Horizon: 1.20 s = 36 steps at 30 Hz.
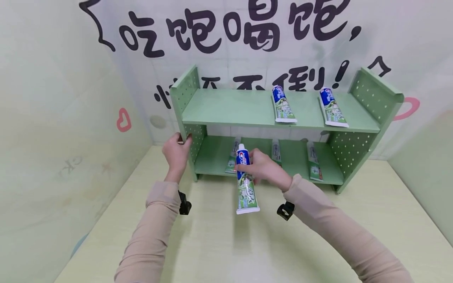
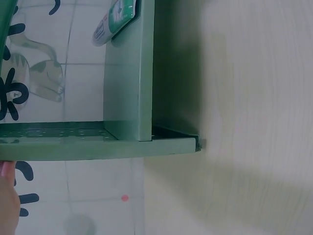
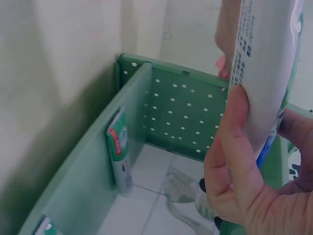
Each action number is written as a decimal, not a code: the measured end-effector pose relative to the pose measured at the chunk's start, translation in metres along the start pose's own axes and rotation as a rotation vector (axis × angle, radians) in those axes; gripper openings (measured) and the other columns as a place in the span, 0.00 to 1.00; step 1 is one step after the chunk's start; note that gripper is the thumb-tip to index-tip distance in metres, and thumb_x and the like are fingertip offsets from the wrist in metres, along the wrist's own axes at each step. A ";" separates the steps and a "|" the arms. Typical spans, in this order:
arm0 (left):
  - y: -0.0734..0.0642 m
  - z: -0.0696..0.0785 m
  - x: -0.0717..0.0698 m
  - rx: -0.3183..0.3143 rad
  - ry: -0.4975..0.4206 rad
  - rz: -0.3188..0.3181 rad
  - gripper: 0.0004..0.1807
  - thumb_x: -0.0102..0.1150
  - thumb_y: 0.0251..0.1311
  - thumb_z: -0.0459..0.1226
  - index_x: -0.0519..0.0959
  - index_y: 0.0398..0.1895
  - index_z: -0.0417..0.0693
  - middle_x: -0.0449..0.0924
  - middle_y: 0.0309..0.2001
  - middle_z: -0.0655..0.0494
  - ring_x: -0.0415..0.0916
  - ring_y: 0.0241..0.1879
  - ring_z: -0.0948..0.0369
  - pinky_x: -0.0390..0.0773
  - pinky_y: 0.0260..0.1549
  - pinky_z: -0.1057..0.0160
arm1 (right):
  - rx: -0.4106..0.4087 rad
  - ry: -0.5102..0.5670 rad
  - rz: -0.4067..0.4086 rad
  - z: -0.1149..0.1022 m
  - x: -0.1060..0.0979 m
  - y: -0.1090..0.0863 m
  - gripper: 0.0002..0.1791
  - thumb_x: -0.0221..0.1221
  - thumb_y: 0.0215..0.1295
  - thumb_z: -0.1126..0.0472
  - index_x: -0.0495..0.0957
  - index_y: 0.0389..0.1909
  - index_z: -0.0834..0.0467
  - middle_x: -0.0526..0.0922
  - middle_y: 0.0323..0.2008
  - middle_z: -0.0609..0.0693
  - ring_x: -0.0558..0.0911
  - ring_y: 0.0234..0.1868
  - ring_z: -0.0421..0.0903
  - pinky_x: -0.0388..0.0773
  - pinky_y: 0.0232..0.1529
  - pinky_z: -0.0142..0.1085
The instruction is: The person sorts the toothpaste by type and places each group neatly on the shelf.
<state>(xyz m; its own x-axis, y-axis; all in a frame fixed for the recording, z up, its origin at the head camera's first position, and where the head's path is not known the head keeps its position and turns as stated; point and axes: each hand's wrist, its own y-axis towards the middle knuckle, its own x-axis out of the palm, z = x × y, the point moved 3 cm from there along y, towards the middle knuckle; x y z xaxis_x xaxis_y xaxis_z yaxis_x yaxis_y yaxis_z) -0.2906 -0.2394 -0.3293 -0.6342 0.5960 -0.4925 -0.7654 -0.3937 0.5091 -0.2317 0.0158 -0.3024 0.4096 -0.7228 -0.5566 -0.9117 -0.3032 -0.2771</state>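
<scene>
In the head view my right hand pinches a blue, green and white toothpaste tube between thumb and fingers, its white cap pointing up and toward the shelf. The tube hangs in front of the green two-tier shelf. Seen from the right wrist, the pale back of the tube faces the camera, with the fingers along it. My left hand grips the front edge of the shelf's left side panel, thumb on the inner face; only part of this hand shows in the left wrist view.
Two similar tubes, one mid-shelf and one further right, lie on the upper tier. On the lower tier lie three grey-green tubes, left, middle and right. The shelf stands on a pale table against a lettered wall.
</scene>
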 end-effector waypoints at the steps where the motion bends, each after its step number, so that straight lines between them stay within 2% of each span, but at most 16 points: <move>1: 0.000 -0.001 0.000 -0.005 -0.006 0.007 0.16 0.57 0.57 0.45 0.78 0.30 0.38 0.83 0.34 0.43 0.82 0.33 0.50 0.78 0.40 0.53 | -0.002 0.002 -0.001 -0.003 -0.002 -0.001 0.30 0.60 0.58 0.53 0.58 0.54 0.63 0.78 0.41 0.60 0.81 0.31 0.47 0.82 0.28 0.37; 8: -0.001 -0.003 0.000 -0.004 -0.015 0.026 0.16 0.58 0.56 0.45 0.78 0.29 0.38 0.83 0.33 0.43 0.82 0.34 0.49 0.70 0.50 0.50 | -0.008 0.007 -0.009 -0.015 -0.008 -0.004 0.34 0.60 0.58 0.53 0.56 0.58 0.64 0.74 0.45 0.61 0.81 0.35 0.50 0.82 0.30 0.38; 13: -0.001 -0.003 0.000 -0.004 -0.007 0.016 0.16 0.58 0.56 0.45 0.78 0.29 0.38 0.83 0.33 0.43 0.82 0.34 0.49 0.70 0.50 0.49 | -0.017 -0.010 -0.007 -0.020 -0.010 -0.006 0.35 0.60 0.58 0.53 0.55 0.59 0.66 0.74 0.47 0.62 0.82 0.36 0.51 0.82 0.28 0.37; 24: -0.003 -0.007 0.000 -0.006 -0.027 0.024 0.16 0.58 0.56 0.45 0.78 0.29 0.38 0.83 0.33 0.43 0.82 0.34 0.49 0.72 0.50 0.50 | -0.053 -0.037 -0.012 -0.043 -0.023 -0.009 0.31 0.58 0.60 0.52 0.60 0.57 0.64 0.76 0.44 0.59 0.81 0.36 0.49 0.82 0.27 0.35; 36: -0.002 -0.004 0.002 0.012 -0.019 0.026 0.15 0.57 0.56 0.44 0.78 0.29 0.38 0.83 0.33 0.43 0.83 0.34 0.49 0.75 0.47 0.51 | -0.055 -0.049 -0.005 -0.067 -0.042 -0.008 0.34 0.57 0.60 0.52 0.55 0.60 0.64 0.72 0.51 0.60 0.80 0.42 0.53 0.82 0.29 0.35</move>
<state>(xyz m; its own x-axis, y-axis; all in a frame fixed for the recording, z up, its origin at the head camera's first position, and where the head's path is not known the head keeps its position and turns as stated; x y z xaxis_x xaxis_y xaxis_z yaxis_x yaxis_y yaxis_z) -0.2910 -0.2409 -0.3340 -0.6515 0.5991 -0.4655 -0.7473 -0.4009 0.5299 -0.2440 0.0069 -0.2240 0.4142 -0.6902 -0.5933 -0.9093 -0.3419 -0.2371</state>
